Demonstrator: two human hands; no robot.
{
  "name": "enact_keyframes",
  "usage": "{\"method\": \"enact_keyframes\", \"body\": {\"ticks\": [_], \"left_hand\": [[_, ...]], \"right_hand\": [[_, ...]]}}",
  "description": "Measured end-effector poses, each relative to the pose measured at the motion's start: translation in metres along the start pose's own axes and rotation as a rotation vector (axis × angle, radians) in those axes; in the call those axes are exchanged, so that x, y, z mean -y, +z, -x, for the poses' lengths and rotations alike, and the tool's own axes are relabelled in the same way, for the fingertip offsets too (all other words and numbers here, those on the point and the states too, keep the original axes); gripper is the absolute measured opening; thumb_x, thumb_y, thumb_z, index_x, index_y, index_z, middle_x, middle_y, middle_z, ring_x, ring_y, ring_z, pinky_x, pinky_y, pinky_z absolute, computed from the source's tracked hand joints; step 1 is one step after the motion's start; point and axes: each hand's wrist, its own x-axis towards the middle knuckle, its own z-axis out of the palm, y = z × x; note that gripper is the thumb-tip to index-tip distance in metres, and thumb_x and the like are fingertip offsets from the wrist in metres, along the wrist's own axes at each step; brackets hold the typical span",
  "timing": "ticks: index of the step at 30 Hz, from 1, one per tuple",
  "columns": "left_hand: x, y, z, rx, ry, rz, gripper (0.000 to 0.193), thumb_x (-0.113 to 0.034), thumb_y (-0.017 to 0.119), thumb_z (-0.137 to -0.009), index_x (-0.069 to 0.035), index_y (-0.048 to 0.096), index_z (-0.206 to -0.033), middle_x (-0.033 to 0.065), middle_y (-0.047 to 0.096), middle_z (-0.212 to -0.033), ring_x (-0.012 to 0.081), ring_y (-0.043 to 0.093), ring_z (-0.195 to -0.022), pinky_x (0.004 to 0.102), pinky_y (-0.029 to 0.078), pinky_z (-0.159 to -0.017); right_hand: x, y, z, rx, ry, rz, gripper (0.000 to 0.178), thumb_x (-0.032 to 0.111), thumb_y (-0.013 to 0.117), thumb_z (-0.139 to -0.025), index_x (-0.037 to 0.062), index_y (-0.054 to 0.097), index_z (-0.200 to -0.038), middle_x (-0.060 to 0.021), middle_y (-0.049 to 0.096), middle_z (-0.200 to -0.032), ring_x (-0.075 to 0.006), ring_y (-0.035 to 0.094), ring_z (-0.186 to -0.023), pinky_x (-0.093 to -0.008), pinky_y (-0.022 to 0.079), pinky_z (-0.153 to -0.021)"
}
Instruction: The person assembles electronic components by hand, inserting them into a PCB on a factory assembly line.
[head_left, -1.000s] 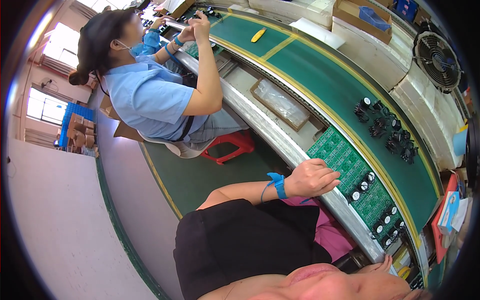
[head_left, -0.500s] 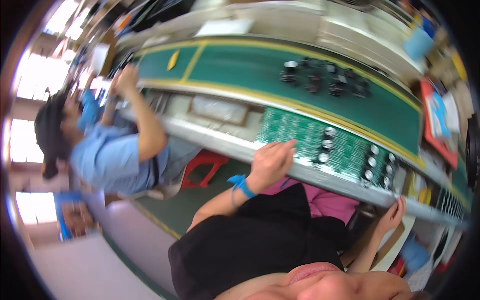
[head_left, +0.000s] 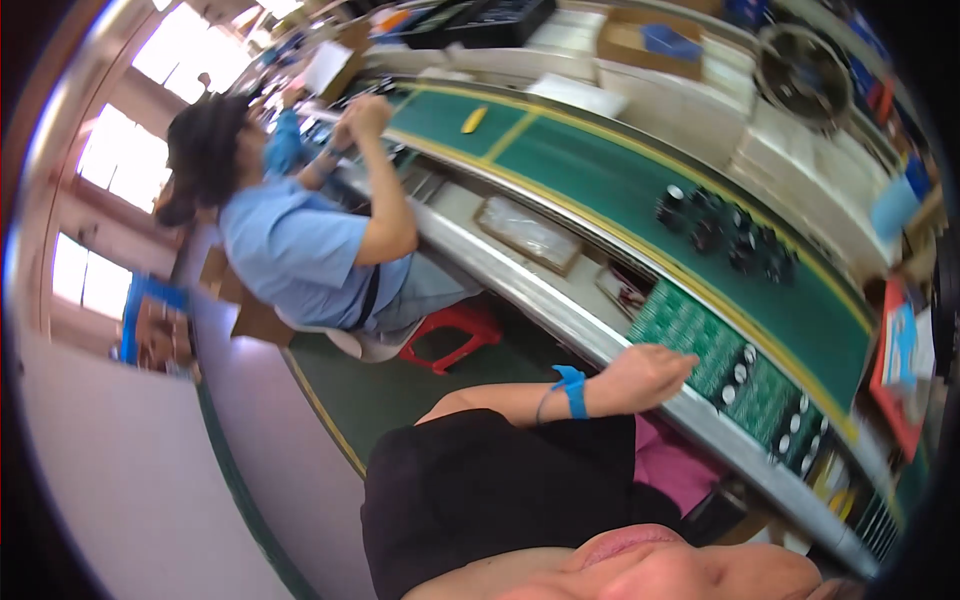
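My left hand (head_left: 645, 378), with a blue band (head_left: 571, 391) round its wrist, hovers over the near metal edge of the bench. Its fingers are curled together; whatever they may hold is hidden. Just past the fingertips lie green circuit boards (head_left: 683, 324), side by side. Round black parts with white tops (head_left: 735, 378) stand in rows on the boards farther right. My right hand is out of sight.
A green conveyor belt (head_left: 600, 165) with yellow edge lines runs behind the boards, carrying a cluster of black round parts (head_left: 705, 235) and a yellow piece (head_left: 474, 120). At left sits a co-worker in a blue shirt (head_left: 290, 240). A red stool (head_left: 450, 335) stands near them.
The view has swung, so the bench now slants more and the co-worker appears farther right. My left hand stays curled near the boards. My right hand, earlier at the bench edge, has left view.
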Motion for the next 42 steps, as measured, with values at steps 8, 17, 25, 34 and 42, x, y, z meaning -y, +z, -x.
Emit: {"method": "enact_keyframes", "body": {"ticks": [8, 17, 25, 34, 42], "left_hand": [[-0.007, 0.016, 0.003, 0.015, -0.028, -0.048, 0.021, -0.011, 0.062, -0.085, -0.001, 0.061, -0.102, 0.0112, 0.062, -0.077, 0.0278, 0.061, -0.068, 0.0377, 0.05, -0.062], [-0.011, 0.027, -0.008, 0.067, 0.034, -0.036, 0.024, -0.01, 0.06, -0.083, 0.002, 0.059, -0.103, 0.011, 0.061, -0.08, 0.0269, 0.06, -0.069, 0.0369, 0.051, -0.066], [-0.02, 0.037, -0.008, 0.103, 0.045, 0.017, 0.023, -0.01, 0.061, -0.082, 0.002, 0.059, -0.101, 0.0121, 0.06, -0.083, 0.0285, 0.061, -0.074, 0.0375, 0.051, -0.068], [-0.028, 0.049, -0.007, 0.13, 0.077, 0.056, 0.023, -0.011, 0.061, -0.081, 0.002, 0.059, -0.1, 0.0132, 0.058, -0.081, 0.0319, 0.06, -0.08, 0.0393, 0.051, -0.071], [-0.034, 0.056, -0.012, 0.179, 0.09, 0.033, 0.026, -0.013, 0.062, -0.079, 0.002, 0.06, -0.1, 0.014, 0.057, -0.082, 0.0323, 0.06, -0.081, 0.0387, 0.05, -0.073]], "right_hand": [[0.034, 0.066, -0.116, -0.02, -0.138, -0.113, 0.02, 0.013, 0.061, -0.09, -0.0044, 0.067, -0.096, -0.0203, 0.067, -0.089, -0.031, 0.064, -0.079, -0.037, 0.053, -0.073], [0.032, 0.086, -0.128, 0.081, -0.129, -0.136, 0.021, 0.014, 0.061, -0.089, -0.0044, 0.066, -0.099, -0.0198, 0.067, -0.092, -0.0309, 0.064, -0.082, -0.0374, 0.052, -0.075], [0.022, 0.098, -0.15, 0.173, -0.134, -0.149, 0.023, 0.014, 0.061, -0.089, -0.0044, 0.065, -0.102, -0.0193, 0.067, -0.094, -0.0308, 0.064, -0.084, -0.0378, 0.051, -0.077], [0.028, 0.106, -0.169, 0.294, -0.142, -0.173, 0.026, 0.015, 0.06, -0.088, -0.0044, 0.064, -0.105, -0.0188, 0.067, -0.097, -0.0307, 0.063, -0.088, -0.0382, 0.05, -0.08], [0.031, 0.103, -0.186, 0.385, -0.14, -0.191, 0.028, 0.015, 0.06, -0.088, -0.0044, 0.063, -0.108, -0.0183, 0.067, -0.099, -0.0306, 0.063, -0.09, -0.0386, 0.05, -0.082]]}}
